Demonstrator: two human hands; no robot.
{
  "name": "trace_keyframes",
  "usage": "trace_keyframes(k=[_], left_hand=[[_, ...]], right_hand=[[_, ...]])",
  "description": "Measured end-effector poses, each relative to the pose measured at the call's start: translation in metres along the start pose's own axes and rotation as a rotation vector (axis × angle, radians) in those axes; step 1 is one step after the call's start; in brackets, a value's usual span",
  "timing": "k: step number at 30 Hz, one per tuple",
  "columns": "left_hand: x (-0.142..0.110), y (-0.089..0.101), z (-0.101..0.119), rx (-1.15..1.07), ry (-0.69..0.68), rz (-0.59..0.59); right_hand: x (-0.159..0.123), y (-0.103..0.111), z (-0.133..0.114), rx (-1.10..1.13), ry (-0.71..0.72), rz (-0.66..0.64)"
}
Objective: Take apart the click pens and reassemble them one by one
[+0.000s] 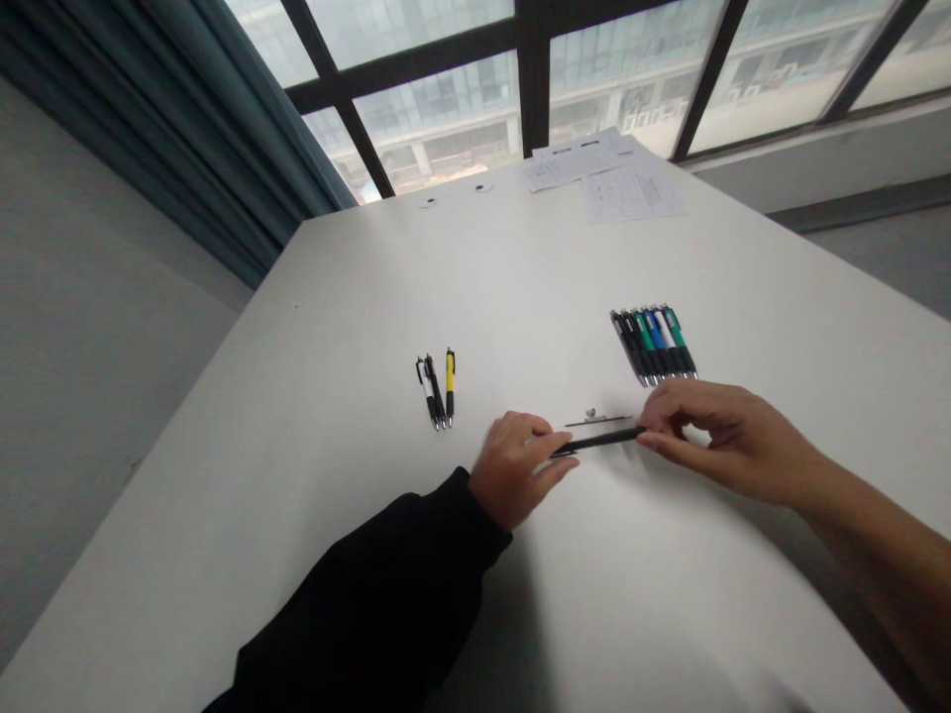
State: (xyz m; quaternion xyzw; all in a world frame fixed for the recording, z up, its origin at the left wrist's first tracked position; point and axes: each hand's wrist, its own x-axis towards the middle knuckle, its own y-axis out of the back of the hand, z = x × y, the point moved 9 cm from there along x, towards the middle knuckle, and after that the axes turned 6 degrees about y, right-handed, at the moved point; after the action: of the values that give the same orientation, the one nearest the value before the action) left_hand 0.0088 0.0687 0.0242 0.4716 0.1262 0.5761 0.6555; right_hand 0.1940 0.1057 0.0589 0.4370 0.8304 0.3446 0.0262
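Observation:
A black pen (603,439) is stretched between my two hands above the white table. My left hand (518,463), in a black sleeve, pinches its left end between thumb and fingers. At the other end my right hand (720,436) grips it with thumb and fingertips, the forearm bare. Just beyond the pen, a thin dark refill (598,421) lies on the table, with a small metallic piece (590,414) beside it. Whether the held pen is whole cannot be made out. To the left lie a white-and-black pen (427,392), a black pen (436,392) and a yellow pen (450,386).
Several pens (654,344) in black, green, blue and white lie side by side beyond my right hand. Printed papers (631,188) rest at the table's far end by the window. The white table (357,317) has a blue-grey curtain (193,129) at its far left.

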Motion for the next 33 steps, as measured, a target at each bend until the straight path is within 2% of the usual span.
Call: trace_keyframes(k=[2, 5, 8, 10, 14, 19, 21, 25, 30, 33], left_hand=[[0.001, 0.000, 0.003, -0.047, -0.006, -0.013], [0.004, 0.009, -0.004, -0.252, 0.074, 0.042], [0.006, 0.014, -0.016, -0.401, 0.200, 0.066], [0.006, 0.013, -0.025, -0.471, 0.292, 0.051], [0.001, 0.004, -0.040, -0.633, 0.444, 0.021], [0.000, 0.000, -0.044, -0.699, 0.470, 0.024], [0.000, 0.001, -0.044, -0.693, 0.472, 0.027], [0.000, 0.001, -0.044, -0.667, 0.497, 0.004], [0.001, 0.001, -0.044, -0.617, 0.492, -0.019], [0.002, 0.001, -0.043, -0.605, 0.484, -0.022]], right_hand=[[0.000, -0.001, -0.004, 0.026, 0.017, 0.037], [0.000, 0.000, 0.009, -0.065, -0.030, 0.050], [0.000, -0.003, 0.029, -0.280, -0.060, -0.002], [0.000, -0.010, 0.036, -0.344, -0.031, -0.063], [0.003, -0.020, 0.035, -0.333, -0.002, -0.111], [0.003, -0.017, 0.029, -0.228, -0.023, -0.110], [0.001, -0.010, 0.035, -0.149, -0.101, -0.066], [-0.005, 0.008, 0.043, 0.156, -0.219, 0.143], [-0.009, 0.026, 0.044, 0.386, -0.184, 0.357], [-0.013, 0.033, 0.053, 0.472, -0.162, 0.431]])
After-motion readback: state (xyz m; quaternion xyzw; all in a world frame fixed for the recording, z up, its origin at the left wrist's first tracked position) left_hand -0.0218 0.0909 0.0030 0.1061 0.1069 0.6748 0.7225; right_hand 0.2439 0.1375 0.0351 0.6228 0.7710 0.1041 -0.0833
